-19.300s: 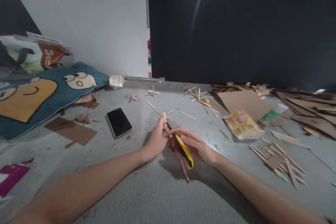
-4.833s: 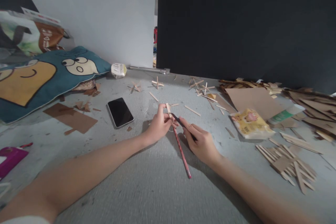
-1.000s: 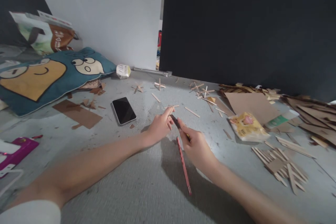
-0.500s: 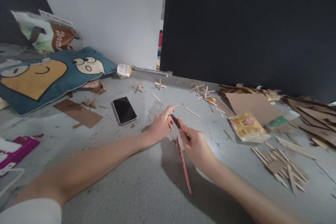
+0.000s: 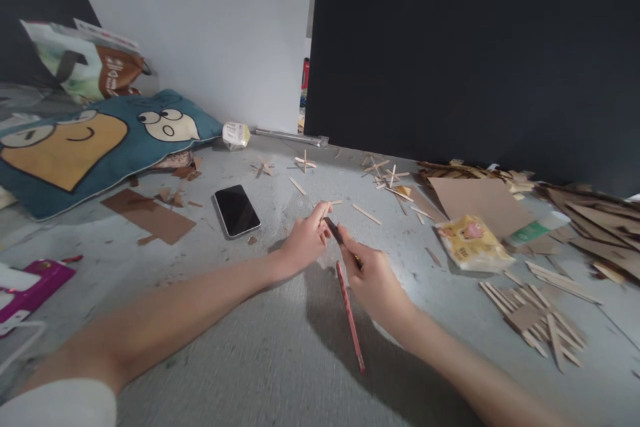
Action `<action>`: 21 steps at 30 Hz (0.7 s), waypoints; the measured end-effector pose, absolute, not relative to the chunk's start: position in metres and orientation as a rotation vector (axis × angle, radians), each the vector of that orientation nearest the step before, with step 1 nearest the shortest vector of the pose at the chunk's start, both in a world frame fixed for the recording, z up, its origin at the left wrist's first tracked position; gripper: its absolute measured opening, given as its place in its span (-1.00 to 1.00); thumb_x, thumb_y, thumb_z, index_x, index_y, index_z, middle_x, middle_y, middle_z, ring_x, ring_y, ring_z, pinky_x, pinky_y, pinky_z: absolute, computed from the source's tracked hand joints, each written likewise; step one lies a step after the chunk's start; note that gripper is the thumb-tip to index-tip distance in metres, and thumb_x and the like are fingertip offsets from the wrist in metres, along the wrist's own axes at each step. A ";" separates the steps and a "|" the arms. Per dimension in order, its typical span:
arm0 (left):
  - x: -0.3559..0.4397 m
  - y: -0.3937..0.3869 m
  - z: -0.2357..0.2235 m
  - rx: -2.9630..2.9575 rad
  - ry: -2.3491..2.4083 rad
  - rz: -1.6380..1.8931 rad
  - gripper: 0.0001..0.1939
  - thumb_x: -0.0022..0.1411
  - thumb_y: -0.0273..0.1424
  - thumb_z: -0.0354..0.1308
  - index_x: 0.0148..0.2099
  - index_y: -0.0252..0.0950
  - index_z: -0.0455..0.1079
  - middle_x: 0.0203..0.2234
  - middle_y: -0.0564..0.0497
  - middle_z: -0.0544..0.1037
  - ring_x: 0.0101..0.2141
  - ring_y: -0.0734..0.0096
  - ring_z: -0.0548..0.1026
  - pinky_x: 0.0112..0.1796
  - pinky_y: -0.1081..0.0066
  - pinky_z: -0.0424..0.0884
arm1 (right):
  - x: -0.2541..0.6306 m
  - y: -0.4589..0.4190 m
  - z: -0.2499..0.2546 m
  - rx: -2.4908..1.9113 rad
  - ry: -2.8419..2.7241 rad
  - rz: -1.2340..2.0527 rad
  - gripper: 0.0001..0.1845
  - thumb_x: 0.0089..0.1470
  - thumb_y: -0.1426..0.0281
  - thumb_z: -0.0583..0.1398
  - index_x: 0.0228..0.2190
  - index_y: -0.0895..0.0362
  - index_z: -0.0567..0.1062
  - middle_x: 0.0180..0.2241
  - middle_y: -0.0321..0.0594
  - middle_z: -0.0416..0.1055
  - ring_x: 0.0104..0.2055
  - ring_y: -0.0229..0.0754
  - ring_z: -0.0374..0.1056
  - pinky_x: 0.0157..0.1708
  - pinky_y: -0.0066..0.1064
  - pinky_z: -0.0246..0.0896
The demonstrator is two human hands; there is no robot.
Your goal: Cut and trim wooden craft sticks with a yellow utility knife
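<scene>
In the middle of the grey surface, my left hand (image 5: 306, 243) is closed in a pinch on a small wooden stick, mostly hidden by the fingers. My right hand (image 5: 377, 280) grips a dark utility knife (image 5: 334, 230) with a bit of yellow near its end. The knife's tip meets the fingers of my left hand; its blade is too small to make out. Just below both hands lies a red pencil (image 5: 351, 320). Loose wooden sticks (image 5: 367, 214) lie a little beyond them.
Left are a phone (image 5: 237, 211), brown cardboard (image 5: 150, 215), a blue cushion (image 5: 110, 140) and a purple object (image 5: 40, 290) with a white cable. Right are a tissue pack (image 5: 473, 243), a glue tube (image 5: 537, 229) and bundled sticks (image 5: 533, 320). Crossed sticks (image 5: 305, 161) stand behind.
</scene>
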State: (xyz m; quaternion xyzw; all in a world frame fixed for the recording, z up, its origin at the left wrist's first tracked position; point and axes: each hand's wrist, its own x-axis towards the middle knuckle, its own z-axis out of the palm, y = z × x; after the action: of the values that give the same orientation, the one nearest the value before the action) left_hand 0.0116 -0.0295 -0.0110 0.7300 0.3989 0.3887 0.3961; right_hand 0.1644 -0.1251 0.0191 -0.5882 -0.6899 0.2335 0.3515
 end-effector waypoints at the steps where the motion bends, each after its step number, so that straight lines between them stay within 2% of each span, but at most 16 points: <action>1: 0.012 -0.030 -0.012 1.828 1.011 0.983 -0.66 0.29 -0.55 -0.03 0.08 -0.19 0.27 -0.59 0.19 0.43 -0.58 0.46 0.41 -0.48 0.48 0.24 | 0.164 -0.125 0.019 -1.522 -1.790 0.607 -0.35 0.22 0.44 0.02 0.29 0.34 0.42 -0.51 -0.26 0.38 -0.51 -0.27 0.19 -0.52 -0.49 0.04; 5: 0.016 -0.034 -0.013 1.719 0.996 0.974 -0.65 0.31 -0.52 -0.03 0.13 -0.19 0.19 -0.60 0.21 0.45 -0.66 0.48 0.38 -0.55 0.50 0.25 | 0.164 -0.123 0.015 -1.522 -1.795 0.570 -0.35 0.22 0.44 0.03 0.29 0.31 0.42 -0.47 -0.24 0.41 -0.50 -0.28 0.21 -0.50 -0.50 0.07; 10: 0.014 -0.033 -0.008 1.792 0.997 0.994 -0.70 0.32 -0.52 -0.03 0.07 -0.19 0.25 -0.61 0.22 0.41 -0.66 0.53 0.37 -0.54 0.53 0.27 | 0.166 -0.122 0.017 -1.518 -1.806 0.569 -0.35 0.21 0.46 0.03 0.29 0.33 0.42 -0.48 -0.23 0.43 -0.50 -0.27 0.23 -0.46 -0.49 0.13; 17: 0.017 -0.036 -0.010 1.672 0.984 0.967 -0.70 0.36 -0.48 -0.04 0.11 -0.20 0.18 -0.62 0.23 0.41 -0.72 0.49 0.37 -0.64 0.53 0.30 | 0.164 -0.122 0.019 -1.533 -1.812 0.607 -0.32 0.17 0.46 0.03 0.30 0.33 0.41 -0.51 -0.26 0.39 -0.51 -0.26 0.19 -0.51 -0.49 0.05; 21: 0.016 -0.035 -0.008 1.704 0.965 0.977 -0.71 0.36 -0.49 -0.04 0.10 -0.19 0.19 -0.61 0.23 0.40 -0.70 0.50 0.40 -0.64 0.54 0.34 | 0.164 -0.122 0.017 -1.508 -1.796 0.599 -0.32 0.17 0.46 0.04 0.29 0.33 0.42 -0.48 -0.23 0.42 -0.50 -0.27 0.21 -0.49 -0.49 0.09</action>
State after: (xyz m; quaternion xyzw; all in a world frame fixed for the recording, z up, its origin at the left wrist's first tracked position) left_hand 0.0161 -0.0355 -0.0081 0.6918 0.3917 0.3967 0.4589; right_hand 0.1644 -0.1221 0.0174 -0.5831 -0.6943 0.2314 0.3528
